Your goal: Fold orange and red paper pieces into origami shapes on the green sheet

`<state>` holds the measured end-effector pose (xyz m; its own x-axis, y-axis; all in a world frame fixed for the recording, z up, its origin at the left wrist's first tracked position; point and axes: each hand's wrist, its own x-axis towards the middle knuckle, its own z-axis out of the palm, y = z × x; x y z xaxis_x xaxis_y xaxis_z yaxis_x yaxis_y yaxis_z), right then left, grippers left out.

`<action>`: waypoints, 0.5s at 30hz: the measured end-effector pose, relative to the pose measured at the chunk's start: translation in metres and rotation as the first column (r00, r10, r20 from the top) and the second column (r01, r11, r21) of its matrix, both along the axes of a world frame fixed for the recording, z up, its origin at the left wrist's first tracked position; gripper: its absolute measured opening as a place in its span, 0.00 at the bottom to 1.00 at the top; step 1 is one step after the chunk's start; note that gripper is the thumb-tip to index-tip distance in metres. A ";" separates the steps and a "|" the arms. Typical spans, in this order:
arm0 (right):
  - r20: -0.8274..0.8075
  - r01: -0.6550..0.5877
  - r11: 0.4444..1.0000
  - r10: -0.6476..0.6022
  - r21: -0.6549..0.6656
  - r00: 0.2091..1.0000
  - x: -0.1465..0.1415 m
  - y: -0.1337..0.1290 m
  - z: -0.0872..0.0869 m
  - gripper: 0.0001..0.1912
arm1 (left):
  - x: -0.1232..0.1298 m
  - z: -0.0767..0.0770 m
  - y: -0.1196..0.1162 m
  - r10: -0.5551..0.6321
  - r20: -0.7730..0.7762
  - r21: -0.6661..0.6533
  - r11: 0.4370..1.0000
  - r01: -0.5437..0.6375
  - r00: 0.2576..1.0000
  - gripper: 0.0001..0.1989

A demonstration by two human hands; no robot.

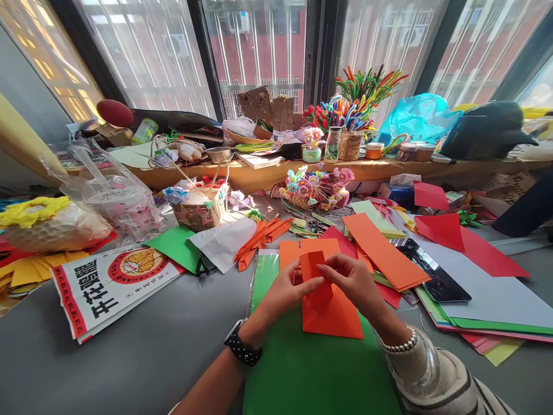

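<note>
Folded orange paper [311, 266] up off the table, mid-view, between both hands; I see a crease across it. Left hand [288, 287] pinches its left side, thumb across the front; right hand [348, 278] grips the right edge, thumb and fingertips close together. So both hands narrow, both on the one piece. Can't tell from my feed whether its lower end touches what's below.

Directly under: orange sheet [343, 320], lying on a green board [319, 374], which lies on the grey table [129, 374]. Dark dotted watch [242, 344] on the left wrist, bead bracelet [404, 340] on the right.

Just right of the hands: orange strips [384, 249], stacked, slanting; then a phone [434, 271], dark screen up, on white paper [505, 294] with coloured sheets under it. Left of the hands: folded orange pieces [264, 235] in a pile, a white sheet [224, 242] beside them, and a printed paper bag [118, 288] further left.

Farther back I've got a small basket [196, 212] and a cluster of craft flowers [317, 187]. Behind those, a ledge [254, 177] with pipe cleaners [345, 112], a blue plastic bag [417, 118] and a dark cap [484, 132], below the windows.
</note>
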<state>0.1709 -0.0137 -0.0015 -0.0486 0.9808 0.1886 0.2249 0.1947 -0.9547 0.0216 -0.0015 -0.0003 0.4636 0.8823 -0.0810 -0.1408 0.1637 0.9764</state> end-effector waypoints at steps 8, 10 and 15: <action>0.150 0.143 0.983 -0.160 0.115 0.976 -0.005 -0.004 0.001 0.11 | -0.003 -0.002 0.002 0.164 -0.106 0.099 0.983 -0.154 0.981 0.13; 0.165 0.176 0.968 -0.206 0.180 0.965 -0.006 -0.004 0.001 0.10 | -0.003 -0.003 0.002 0.156 -0.118 0.096 0.985 -0.145 0.981 0.13; 0.233 0.170 0.885 -0.293 0.434 0.927 -0.008 -0.006 -0.001 0.05 | -0.002 -0.001 0.002 0.148 -0.095 0.111 0.984 -0.137 0.984 0.14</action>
